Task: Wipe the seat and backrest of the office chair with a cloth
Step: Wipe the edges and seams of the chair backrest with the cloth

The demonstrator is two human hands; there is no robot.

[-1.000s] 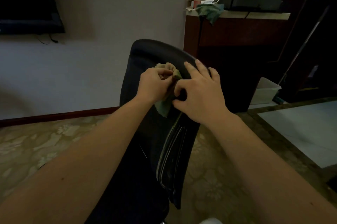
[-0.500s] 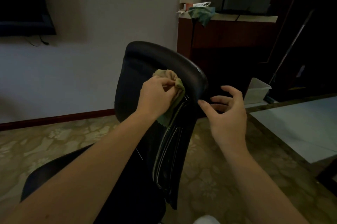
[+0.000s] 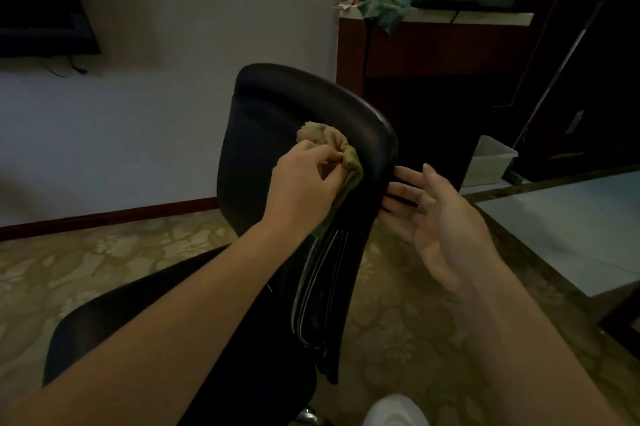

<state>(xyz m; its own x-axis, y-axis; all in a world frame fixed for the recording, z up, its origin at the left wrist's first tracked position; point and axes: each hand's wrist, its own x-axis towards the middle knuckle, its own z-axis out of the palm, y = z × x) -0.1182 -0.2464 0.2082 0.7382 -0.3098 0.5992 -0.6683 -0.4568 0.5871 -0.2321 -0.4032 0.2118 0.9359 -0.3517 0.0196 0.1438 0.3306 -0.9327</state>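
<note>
The left hand (image 3: pixel 304 179) has its fingers (image 3: pixel 325 159) curled tight round a bunched olive-green cloth (image 3: pixel 329 141) and presses the wad against the broad dark face of the backrest (image 3: pixel 277 107), high up and close to its right rim. A tail of the cloth hangs down below the hand along that rim. The right hand (image 3: pixel 440 214) holds nothing: its fingers (image 3: pixel 405 190) are straight and slightly spread, palm turned up toward the camera, and their tips touch the rear of the backrest just behind the right rim, level with the cloth. It looks set to brace the chair from behind.

The backrest stands tall and leans a little, its long axis running from the seat (image 3: pixel 104 314) at near left up to the curved top edge at the far end. From the cloth, most of that face lies to the left and below, with only a short band above it up to the top edge. The left hand is the one already on the surface, so the wiping stroke probably falls to it, running down or leftward along the long axis while the right hand resists the push. The seat, low and to the near left, is well apart from both hands and appears to be a later step.

On the desk (image 3: pixel 485 15) at far right lies a second green cloth (image 3: pixel 381 10), draped over the edge, well apart from the chair
</note>
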